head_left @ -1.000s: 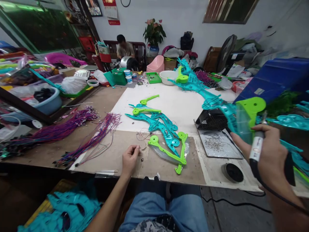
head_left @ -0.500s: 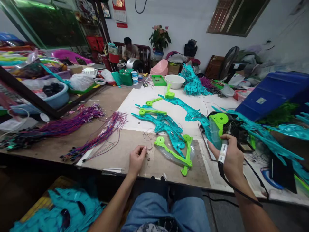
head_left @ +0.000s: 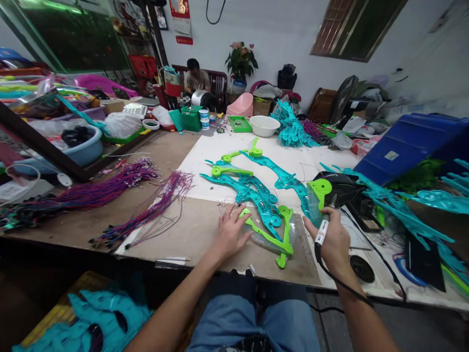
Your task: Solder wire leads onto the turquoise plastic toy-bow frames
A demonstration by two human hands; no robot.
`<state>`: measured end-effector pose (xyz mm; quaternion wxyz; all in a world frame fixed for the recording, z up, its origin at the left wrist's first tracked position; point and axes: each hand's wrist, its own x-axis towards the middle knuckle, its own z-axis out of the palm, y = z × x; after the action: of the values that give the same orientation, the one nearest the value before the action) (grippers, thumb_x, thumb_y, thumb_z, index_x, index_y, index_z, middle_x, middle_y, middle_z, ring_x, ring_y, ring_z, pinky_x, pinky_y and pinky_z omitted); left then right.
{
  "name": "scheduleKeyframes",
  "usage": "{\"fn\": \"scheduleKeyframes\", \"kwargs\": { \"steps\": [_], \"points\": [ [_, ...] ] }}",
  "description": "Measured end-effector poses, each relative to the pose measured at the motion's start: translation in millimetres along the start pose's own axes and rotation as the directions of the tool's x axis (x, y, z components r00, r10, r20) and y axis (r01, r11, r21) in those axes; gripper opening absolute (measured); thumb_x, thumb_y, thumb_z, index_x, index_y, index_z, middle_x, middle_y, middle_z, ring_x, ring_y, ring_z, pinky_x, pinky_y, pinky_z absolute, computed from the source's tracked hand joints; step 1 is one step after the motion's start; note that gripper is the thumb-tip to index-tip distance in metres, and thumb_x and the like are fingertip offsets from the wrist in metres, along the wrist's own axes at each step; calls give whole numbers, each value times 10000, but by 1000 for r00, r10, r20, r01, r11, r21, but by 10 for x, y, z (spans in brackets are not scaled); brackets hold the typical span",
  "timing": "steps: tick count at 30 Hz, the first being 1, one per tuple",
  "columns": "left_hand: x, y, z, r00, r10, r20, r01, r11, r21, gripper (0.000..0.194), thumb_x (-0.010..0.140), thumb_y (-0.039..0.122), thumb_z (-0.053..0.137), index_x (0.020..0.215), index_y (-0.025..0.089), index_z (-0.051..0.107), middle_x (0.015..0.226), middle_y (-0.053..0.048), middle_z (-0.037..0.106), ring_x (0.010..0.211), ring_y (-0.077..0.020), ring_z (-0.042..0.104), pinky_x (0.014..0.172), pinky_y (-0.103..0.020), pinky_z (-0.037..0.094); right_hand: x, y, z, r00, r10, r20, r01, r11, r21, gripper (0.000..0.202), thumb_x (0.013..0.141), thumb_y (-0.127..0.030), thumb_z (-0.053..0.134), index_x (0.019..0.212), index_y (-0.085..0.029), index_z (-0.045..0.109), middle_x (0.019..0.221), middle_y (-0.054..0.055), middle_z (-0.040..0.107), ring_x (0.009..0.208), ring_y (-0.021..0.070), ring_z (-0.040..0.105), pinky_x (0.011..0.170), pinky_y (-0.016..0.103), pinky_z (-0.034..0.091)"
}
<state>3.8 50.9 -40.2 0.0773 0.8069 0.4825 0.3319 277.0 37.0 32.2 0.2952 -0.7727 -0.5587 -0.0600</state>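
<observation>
My right hand (head_left: pixel 335 242) is closed round a soldering iron (head_left: pixel 322 231) with a white handle and a black cable. Its tip points up and away, beside a teal plastic bow-shaped piece (head_left: pixel 289 180) with lime-green ends. My left hand (head_left: pixel 230 233) is spread palm down over the table, its fingertips at the round end of a lime-green arm (head_left: pixel 264 233) with a clear sheet. Whether they touch it I cannot tell. That arm joins another teal bow-shaped piece (head_left: pixel 252 195) lying in front of me. Thin wires lie near its middle.
Bundles of red and purple wires (head_left: pixel 154 210) lie to the left. A black fan (head_left: pixel 342 188), more teal pieces (head_left: pixel 403 210) and a tilted blue bin (head_left: pixel 414 142) are on the right. Farther back stands a white basin (head_left: pixel 264 126). A person (head_left: pixel 198 80) sits beyond the table.
My left hand has moved right and forward, and its pinched fingers have spread. My right hand, with the soldering iron, has shifted a little left. The far teal piece has shifted left too.
</observation>
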Motion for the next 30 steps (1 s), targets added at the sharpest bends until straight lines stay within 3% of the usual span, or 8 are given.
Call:
{"fn": "scheduleKeyframes", "kwargs": {
  "steps": [2,6,9,12,15,17,25,30],
  "points": [
    [119,-13,16,985,71,155,-79,996,45,577,791,464,691,1292,217,550,1415,-144,470,1381,-384,281,1092,-594,278,12,-56,93,1000,-13,1,13,1000,7,619,793,-697,382,1098,-178,525,769,95,629,648,249,550,581,301,317],
    [184,-84,6,935,161,316,-174,985,11,539,781,492,696,1212,184,594,1225,-143,568,1196,-319,487,1039,-508,383,126,-196,306,999,-36,6,36,999,5,511,809,-602,454,1106,-191,515,811,94,644,701,250,576,604,297,326],
    [182,-125,-43,924,194,328,-196,980,-29,402,839,455,640,1130,178,629,1155,-132,594,1079,-275,548,941,-431,462,282,-315,454,999,-24,24,24,999,-24,434,819,-515,505,1117,-200,506,834,88,648,729,244,584,619,292,327],
    [239,-158,-60,923,251,291,-258,966,-14,443,856,481,606,1188,188,606,1278,-140,561,1241,-328,457,1026,-499,394,450,-422,589,999,-26,38,27,999,-25,404,810,-449,559,1118,-195,497,839,82,648,741,234,582,629,285,329],
    [297,-197,-16,866,370,336,-375,926,-55,453,851,546,585,1163,218,616,1327,-103,556,1361,-344,340,1116,-553,265,588,-498,720,998,-36,57,38,999,-27,411,805,-413,598,1132,-188,491,856,86,653,763,231,582,635,278,320],
    [293,-231,11,839,394,375,-389,917,-94,404,862,563,559,1025,205,653,1240,-93,611,1346,-328,373,1126,-539,251,662,-533,809,997,-22,78,25,999,-46,418,804,-403,617,1140,-187,493,863,90,656,775,233,582,636,276,308],
    [114,-371,-215,873,317,370,-284,948,-143,249,893,409,580,810,175,600,980,-70,651,1060,-237,570,1037,-470,361,950,-475,1196,990,-20,141,34,995,-96,416,826,-359,620,1180,-187,484,913,102,664,801,231,585,635,272,288],
    [312,-411,-352,926,245,285,-205,965,-163,95,906,239,534,923,175,603,961,-76,661,1000,-216,568,922,-392,448,1096,-291,1351,974,-90,207,106,992,-66,405,829,-352,625,1171,-173,505,865,92,670,764,222,583,631,272,298]
  ]
}}
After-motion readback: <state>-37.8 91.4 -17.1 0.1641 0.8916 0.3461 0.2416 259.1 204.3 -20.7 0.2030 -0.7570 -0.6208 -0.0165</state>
